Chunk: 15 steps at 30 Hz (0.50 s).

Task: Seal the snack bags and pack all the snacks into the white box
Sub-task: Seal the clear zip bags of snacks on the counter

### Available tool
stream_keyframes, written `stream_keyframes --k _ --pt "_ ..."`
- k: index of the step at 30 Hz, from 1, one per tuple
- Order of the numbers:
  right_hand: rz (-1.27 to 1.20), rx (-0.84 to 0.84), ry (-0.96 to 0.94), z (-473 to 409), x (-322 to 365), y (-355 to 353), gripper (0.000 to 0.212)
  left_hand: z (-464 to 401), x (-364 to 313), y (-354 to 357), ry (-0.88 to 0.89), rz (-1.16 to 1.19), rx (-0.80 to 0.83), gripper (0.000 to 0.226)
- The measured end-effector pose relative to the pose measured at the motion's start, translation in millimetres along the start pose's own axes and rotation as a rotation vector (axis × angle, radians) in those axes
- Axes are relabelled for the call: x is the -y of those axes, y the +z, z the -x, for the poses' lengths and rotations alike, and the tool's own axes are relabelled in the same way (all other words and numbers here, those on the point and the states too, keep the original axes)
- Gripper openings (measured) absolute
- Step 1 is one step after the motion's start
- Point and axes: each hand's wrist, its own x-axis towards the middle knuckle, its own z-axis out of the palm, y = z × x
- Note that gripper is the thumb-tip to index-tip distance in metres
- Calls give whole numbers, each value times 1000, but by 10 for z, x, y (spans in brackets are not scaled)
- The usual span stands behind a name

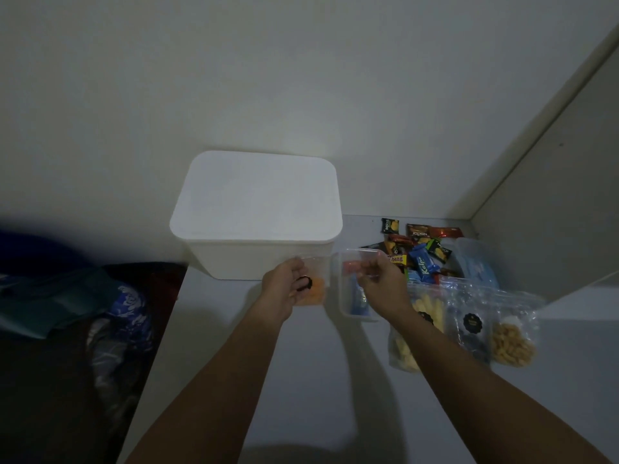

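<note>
Left hand (284, 283) fingers curled round a clear bag of orange snacks (313, 286), held just in front of the lidded white box (256, 209). Right hand (378, 272) fingers pinched on the rim of a clear tub (356, 296) with blue and red packets inside. Farther right, on the table (301, 380): loose wrapped snacks (418, 252), then clear pouches (469, 326) of pale sticks, dark pieces and golden puffs.
</note>
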Motion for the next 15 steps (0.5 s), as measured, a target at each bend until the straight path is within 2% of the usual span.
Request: stream_keyframes --k 4,7,11,15 --pt "73 -41 81 39 -281 -348 14 56 113 179 40 -108 2 9" --pt "166 -62 165 32 -499 -625 16 95 259 390 64 -195 20 16" --pt "298 -65 260 89 -743 -935 21 169 487 733 75 -347 103 7" --pt "376 -67 333 200 -874 -1103 35 229 783 1083 40 -498 166 15"
